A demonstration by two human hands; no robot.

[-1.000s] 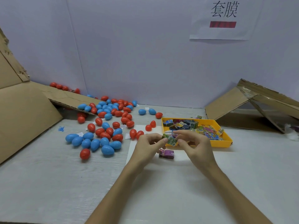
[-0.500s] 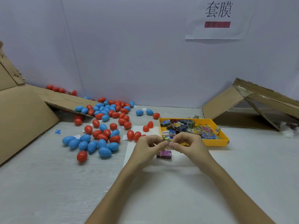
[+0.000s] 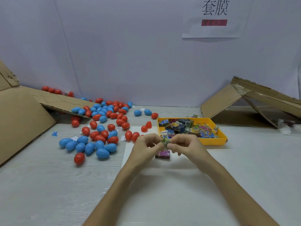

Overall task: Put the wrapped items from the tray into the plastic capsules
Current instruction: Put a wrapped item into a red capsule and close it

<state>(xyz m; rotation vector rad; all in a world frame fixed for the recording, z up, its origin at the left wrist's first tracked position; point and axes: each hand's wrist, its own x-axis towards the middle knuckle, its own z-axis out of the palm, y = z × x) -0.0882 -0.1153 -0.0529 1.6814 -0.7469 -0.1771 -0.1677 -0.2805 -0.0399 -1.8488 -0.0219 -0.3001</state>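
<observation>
Pinching one green wrapped item (image 3: 165,141) between curled fingertips, the left hand (image 3: 143,149) and right hand (image 3: 187,145) meet just before the single yellow tray (image 3: 218,141), at its near left corner. One purple wrapped item (image 3: 162,155) lies beneath them. Dozens of closed red and blue egg capsules (image 3: 99,145), too many to count, spread left; the hands occupy the gap between capsules and tray.

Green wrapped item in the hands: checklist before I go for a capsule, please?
1. Item held: ok, left hand and right hand both pinch the small green wrapped item.
2. Capsule in hand: not ok, neither hand holds one.
3. Capsules in view: ok, red and blue egg-shaped plastic capsules lie left of the hands.
4. Open capsule ready: cannot tell, those seen look closed.
5. Purple wrapped item: ok, lies on the white sheet below the hands, outside the yellow plastic tray.
</observation>
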